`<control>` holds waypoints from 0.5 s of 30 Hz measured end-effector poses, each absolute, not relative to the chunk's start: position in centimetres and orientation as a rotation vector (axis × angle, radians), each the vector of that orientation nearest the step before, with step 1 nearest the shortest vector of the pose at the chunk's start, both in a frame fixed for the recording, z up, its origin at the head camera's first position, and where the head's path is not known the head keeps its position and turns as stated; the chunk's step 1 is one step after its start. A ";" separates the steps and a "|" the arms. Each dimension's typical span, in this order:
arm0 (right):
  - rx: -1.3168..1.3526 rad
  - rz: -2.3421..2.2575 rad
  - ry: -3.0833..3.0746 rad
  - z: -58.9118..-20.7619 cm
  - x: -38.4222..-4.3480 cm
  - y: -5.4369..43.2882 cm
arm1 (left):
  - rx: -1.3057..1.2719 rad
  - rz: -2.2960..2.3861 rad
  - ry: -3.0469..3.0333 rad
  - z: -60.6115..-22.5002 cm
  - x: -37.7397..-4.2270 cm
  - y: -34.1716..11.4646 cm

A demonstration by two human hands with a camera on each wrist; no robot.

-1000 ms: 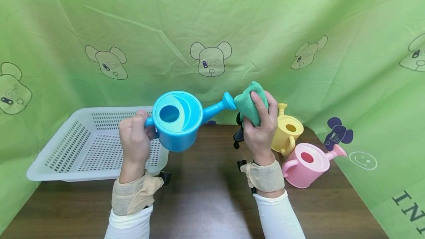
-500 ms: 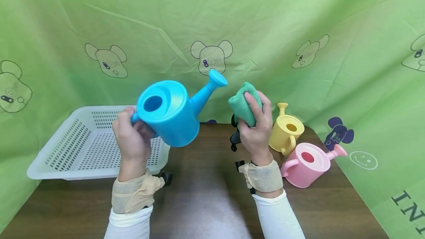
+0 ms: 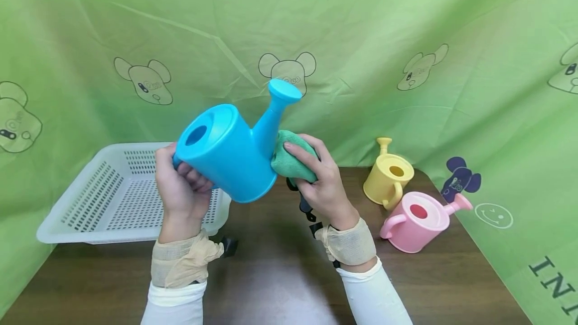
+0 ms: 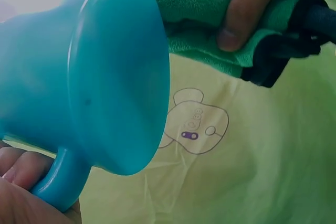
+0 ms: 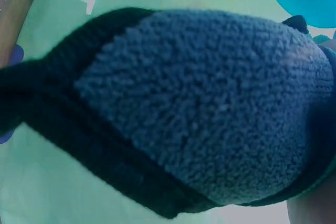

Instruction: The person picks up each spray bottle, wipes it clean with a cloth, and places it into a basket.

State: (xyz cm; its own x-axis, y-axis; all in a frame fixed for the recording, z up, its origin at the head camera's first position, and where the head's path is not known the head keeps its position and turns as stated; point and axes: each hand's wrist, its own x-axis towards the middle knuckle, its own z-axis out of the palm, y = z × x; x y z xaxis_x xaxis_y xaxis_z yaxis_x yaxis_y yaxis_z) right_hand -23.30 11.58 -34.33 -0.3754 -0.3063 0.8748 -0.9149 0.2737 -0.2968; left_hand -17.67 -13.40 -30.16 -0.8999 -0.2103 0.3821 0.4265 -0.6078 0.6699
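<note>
My left hand (image 3: 182,192) grips the handle of a blue watering can (image 3: 230,159), held up and tilted with its spout toward the upper right. In the left wrist view, the base of the blue can (image 4: 126,77) and its handle (image 4: 63,182) show, with fingers round the handle. My right hand (image 3: 327,182) holds a bunched green cloth (image 3: 293,162) against the can's side, below the spout. Up close in the right wrist view, the cloth's fuzzy grey side (image 5: 210,103) with dark edging hides most of that hand.
A white perforated plastic basket (image 3: 90,204) stands at the left of the brown table (image 3: 271,275). A yellow watering can (image 3: 384,184) and a pink watering can (image 3: 413,229) stand at the right. A green printed curtain (image 3: 352,24) surrounds the table.
The blue can has tilted further, its spout swinging up and left. My right hand has carried the cloth left and down, from the spout's head to the can's side.
</note>
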 end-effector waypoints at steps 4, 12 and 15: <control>1.085 1.090 -1.837 -34.5 -23.4 11.6 | -0.416 -2.560 -1.131 -30.2 -17.8 -13.2; 1.062 1.114 -1.842 -34.4 -23.4 11.7 | -0.372 -2.688 -1.073 -30.5 -18.0 -13.0; 1.041 1.108 -1.822 -34.4 -23.5 11.6 | -0.392 -2.750 -1.004 -30.5 -18.0 -12.9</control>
